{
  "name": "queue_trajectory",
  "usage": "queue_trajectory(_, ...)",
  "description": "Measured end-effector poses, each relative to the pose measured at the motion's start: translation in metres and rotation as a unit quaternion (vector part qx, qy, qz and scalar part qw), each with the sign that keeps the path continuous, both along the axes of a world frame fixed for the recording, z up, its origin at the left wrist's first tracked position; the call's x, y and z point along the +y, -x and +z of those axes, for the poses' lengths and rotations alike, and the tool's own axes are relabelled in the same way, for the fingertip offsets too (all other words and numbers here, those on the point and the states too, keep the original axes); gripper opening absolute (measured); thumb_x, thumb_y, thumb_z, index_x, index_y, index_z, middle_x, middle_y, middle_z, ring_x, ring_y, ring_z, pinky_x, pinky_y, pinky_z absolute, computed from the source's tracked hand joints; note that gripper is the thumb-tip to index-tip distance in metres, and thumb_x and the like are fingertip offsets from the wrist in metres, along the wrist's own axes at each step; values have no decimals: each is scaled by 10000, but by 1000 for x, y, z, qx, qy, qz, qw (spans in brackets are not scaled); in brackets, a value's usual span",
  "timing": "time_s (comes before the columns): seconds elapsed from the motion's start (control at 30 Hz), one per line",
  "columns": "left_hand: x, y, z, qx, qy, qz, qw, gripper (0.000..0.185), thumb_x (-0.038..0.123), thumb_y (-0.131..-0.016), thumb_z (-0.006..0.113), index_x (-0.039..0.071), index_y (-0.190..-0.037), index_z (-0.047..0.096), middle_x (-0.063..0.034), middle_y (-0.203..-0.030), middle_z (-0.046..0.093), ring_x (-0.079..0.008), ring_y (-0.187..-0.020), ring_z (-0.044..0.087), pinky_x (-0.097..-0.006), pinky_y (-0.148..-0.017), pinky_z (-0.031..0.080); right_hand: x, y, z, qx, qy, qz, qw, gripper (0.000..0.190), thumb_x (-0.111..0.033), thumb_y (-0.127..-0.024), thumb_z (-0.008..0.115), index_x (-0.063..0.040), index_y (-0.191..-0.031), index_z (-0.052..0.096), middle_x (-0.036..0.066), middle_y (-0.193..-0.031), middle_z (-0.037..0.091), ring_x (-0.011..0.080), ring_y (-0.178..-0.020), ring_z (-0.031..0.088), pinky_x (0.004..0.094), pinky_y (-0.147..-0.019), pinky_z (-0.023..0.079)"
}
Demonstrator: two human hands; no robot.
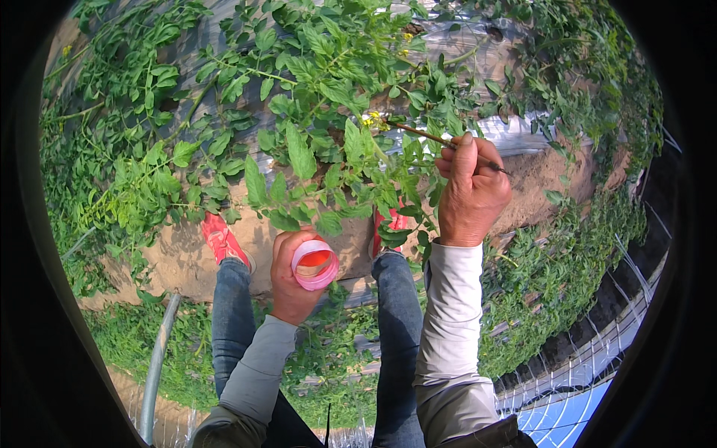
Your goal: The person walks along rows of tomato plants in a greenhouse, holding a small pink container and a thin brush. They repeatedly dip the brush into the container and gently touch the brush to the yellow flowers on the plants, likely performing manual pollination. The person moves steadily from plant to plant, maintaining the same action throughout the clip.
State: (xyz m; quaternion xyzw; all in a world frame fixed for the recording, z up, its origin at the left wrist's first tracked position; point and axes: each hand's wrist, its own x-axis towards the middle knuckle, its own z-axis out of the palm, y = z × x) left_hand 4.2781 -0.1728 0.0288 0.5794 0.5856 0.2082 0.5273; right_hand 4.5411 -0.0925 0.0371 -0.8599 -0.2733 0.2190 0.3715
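Note:
My left hand grips a small pink container, its round mouth facing up and red-orange liquid or lining visible inside; which of the two I cannot tell. Between the thumb and fingers of my right hand is a thin brown stick-like brush. Its far tip reaches a cluster of yellow flowers on a tomato plant. The dark end of the stick pokes out past my thumb. Green leaves spread between my two hands.
Silvery plastic mulch film covers the bed under the vines. Bare soil runs along the row where my red shoes stand. A metal pipe rises at lower left, and white netting curves along the lower right.

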Motion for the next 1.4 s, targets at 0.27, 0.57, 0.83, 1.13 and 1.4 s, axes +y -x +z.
queue_trajectory(0.27,-1,1,-1,-3,7,5,1000,681,-9,-714,928,90,-1308,610,-139,-1217,621,-313,-1130,669,-393,-966,547,-1,-1,1,13,-1,-13,1000,350,-273,-1086,665,42,-944,725,74,-729,736,135,-639,726,281,-600,563)
queue_trajectory(0.57,-4,0,-2,-5,12,8,1000,693,-11,-700,935,90,-1304,611,-137,-1217,620,-312,-1131,668,-394,-968,547,-2,-3,1,23,-6,-27,999,360,-272,-1081,670,53,-935,717,81,-729,732,134,-636,722,280,-595,573)
queue_trajectory(0.83,-2,-1,-2,-3,9,1,1000,687,-16,-702,930,87,-1302,613,-141,-1221,620,-326,-1172,659,-401,-988,543,0,-5,5,16,-16,-25,999,337,-268,-1078,680,50,-977,726,70,-753,741,124,-662,722,272,-628,568)
queue_trajectory(1.13,-1,0,0,-4,11,2,1000,682,-8,-704,930,92,-1299,613,-144,-1223,620,-328,-1188,656,-403,-987,543,-4,-8,11,52,-6,53,997,255,-183,-1066,684,68,-1102,704,108,-979,747,174,-856,753,304,-772,630)
queue_trajectory(1.4,-4,0,0,-2,17,4,1000,676,11,-704,937,92,-1295,619,-143,-1223,620,-317,-1166,659,-398,-976,545,1,-3,4,90,-42,23,995,146,-128,-1016,698,16,-1004,716,8,-787,693,57,-716,620,234,-664,506)
